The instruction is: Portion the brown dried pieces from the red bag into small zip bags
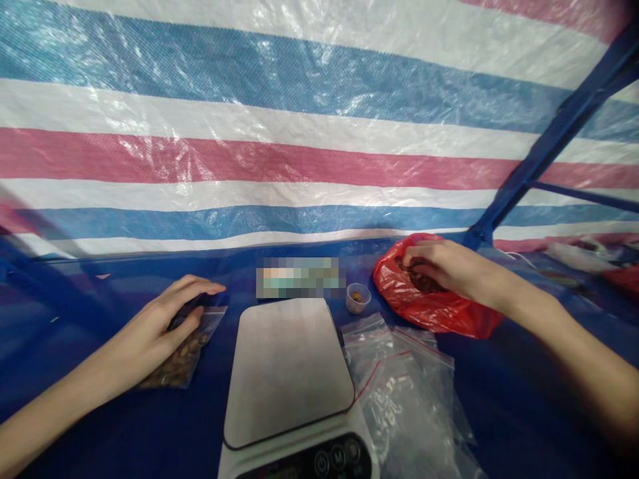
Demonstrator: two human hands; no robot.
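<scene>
On the left, my left hand [174, 319] is over a clear zip bag [184, 362] of brown pieces, its thumb and fingers apart. Whether it touches the bag I cannot tell. My right hand [439, 263] reaches into an open red plastic bag [464, 319]. Its fingers curl down into small dark brown pieces [424, 281] there, and the fingertips are hidden. Between the hands stands a kitchen scale [289, 372] with a bare metal plate.
A small clear cup [358, 299] with a little brown matter stands behind the scale, beside a blurred-out flat item [299, 276]. Flat zip bags [409, 406] lie right of the scale. A blue frame bar [544, 140] and striped tarp [279, 159] rise behind the blue surface.
</scene>
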